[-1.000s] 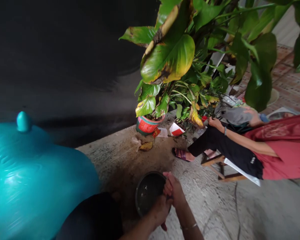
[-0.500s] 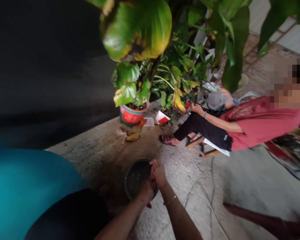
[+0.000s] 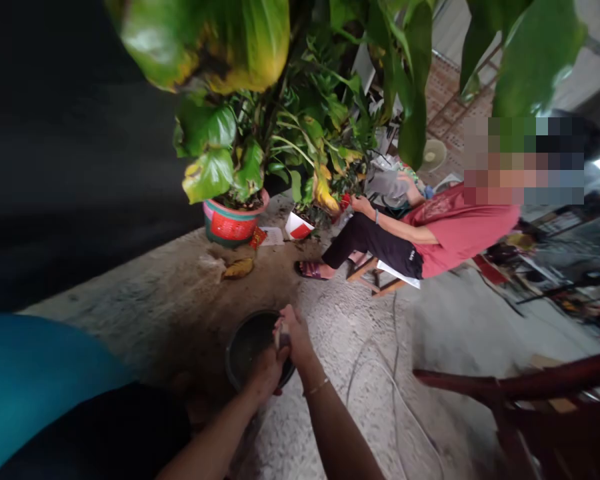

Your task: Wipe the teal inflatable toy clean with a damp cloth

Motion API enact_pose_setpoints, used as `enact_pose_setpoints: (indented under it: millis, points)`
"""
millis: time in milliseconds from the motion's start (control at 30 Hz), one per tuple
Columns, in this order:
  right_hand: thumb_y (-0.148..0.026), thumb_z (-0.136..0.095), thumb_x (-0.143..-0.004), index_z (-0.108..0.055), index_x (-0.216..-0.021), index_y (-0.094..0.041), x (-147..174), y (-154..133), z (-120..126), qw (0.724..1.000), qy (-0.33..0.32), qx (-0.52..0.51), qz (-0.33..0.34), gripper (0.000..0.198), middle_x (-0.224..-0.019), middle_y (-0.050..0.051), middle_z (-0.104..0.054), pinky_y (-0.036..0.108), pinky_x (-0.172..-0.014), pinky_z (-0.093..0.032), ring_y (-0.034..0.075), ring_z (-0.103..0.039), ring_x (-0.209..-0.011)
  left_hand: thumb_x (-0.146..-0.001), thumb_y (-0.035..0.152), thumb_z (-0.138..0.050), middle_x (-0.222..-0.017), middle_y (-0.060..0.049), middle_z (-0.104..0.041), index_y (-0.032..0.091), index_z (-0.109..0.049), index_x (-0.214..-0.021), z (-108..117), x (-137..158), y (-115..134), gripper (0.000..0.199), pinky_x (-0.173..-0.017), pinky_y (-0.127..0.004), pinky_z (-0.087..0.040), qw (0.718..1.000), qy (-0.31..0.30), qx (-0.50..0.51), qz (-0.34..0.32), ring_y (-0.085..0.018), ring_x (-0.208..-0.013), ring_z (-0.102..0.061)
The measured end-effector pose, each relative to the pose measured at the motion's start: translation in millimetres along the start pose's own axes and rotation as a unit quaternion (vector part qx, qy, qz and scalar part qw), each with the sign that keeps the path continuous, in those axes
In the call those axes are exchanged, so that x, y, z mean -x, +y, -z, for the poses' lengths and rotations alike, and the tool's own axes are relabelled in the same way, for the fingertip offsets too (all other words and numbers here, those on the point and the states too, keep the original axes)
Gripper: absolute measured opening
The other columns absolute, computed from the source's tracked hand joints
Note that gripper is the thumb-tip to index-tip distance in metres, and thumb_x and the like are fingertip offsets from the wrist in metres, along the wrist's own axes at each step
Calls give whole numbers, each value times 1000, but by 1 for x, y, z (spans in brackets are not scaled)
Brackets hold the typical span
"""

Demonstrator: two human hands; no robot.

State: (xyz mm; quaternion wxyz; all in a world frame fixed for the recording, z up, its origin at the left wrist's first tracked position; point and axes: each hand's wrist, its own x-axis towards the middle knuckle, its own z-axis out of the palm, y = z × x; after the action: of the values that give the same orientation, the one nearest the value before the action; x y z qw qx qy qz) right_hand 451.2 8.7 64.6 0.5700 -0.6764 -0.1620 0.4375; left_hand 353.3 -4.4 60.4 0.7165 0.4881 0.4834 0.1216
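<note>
A dark round basin (image 3: 245,340) rests on the rough concrete floor in front of me, apparently with water in it. Over its right side my two hands meet, both with curled fingers. My left hand (image 3: 266,372) is the nearer one, closed, its fingertips mostly hidden. Just beyond it, my right hand (image 3: 296,333) is closed too, with a bracelet on the wrist. A small pale and greyish-purple thing (image 3: 282,337) shows between the hands, too small and blurred to name.
A potted plant (image 3: 235,220) and a white-and-red pot (image 3: 299,227) stand beyond the basin. A person in a red shirt (image 3: 473,230) sits on a low wooden stool (image 3: 363,269). Cables (image 3: 395,380) cross the floor. Dark red wooden furniture (image 3: 460,380) is at lower right.
The view has swung right, so everything sits further left, and more of the dark red furniture shows. My hands stay together over the basin; a small pale thing now shows between them.
</note>
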Motion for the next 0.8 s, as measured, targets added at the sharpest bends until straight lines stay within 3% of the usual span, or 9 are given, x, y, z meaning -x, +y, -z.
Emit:
enact_pose_setpoints:
  millis: [67, 200, 400, 500, 633, 800]
  points:
    - [-70, -63, -72, -61, -85, -18, 10, -3, 1, 1000, -6, -24, 6, 54, -74, 0, -63, 22, -54, -45, 13, -59, -65, -85, 39, -56, -57, 3, -54, 18, -61, -105, 4, 1, 3, 30, -35, -23, -36, 999, 31, 12, -19, -14, -38, -48]
    - [-62, -78, -60, -65, -88, -16, 24, -11, -2, 996, -63, -55, -10, 55, -82, 4, -67, 24, -54, -47, 17, -61, -70, -81, 41, -60, -56, 4, -50, 18, -61, -87, 18, 1, 10, 24, -34, -24, -36, 994, 86, 38, -63, -13, -37, -47]
    - [-68, -78, -57, -65, -86, -17, 19, -47, -33, 990, -93, -92, 55, 60, -83, 7, -69, 32, -68, -54, 21, -64, -77, -78, 62, -58, -50, 5, -46, 19, -57, -82, 55, 13, 45, 43, -44, -23, -39, 964, 161, 121, -171, -13, -44, -47]
    - [-71, -75, -62, -65, -89, -16, 23, -73, -65, 983, -130, -83, 102, 62, -84, 7, -69, 29, -62, -52, 19, -64, -74, -79, 68, -55, -63, 3, -53, 18, -59, -87, 85, 33, 68, 50, -56, -23, -44, 937, 174, 198, -230, -12, -58, -50]
    - [-66, -72, -72, -61, -82, -18, 45, -104, -123, 969, -187, -65, 147, 50, -66, -2, -58, 20, -48, -38, 9, -48, -53, -73, 63, -69, -69, -1, -58, 15, -62, -84, 131, 73, 86, 51, -64, -24, -48, 892, 193, 313, -263, -13, -65, -52]
    - [-64, -57, -84, -58, -88, -21, 89, -119, -202, 927, -284, 50, 238, 43, -80, 2, -62, 25, -65, -46, 15, -56, -72, -62, 63, -79, -59, 1, -52, 17, -54, -67, 201, 135, 82, 52, -58, -26, -49, 833, 251, 412, -269, -13, -58, -49]
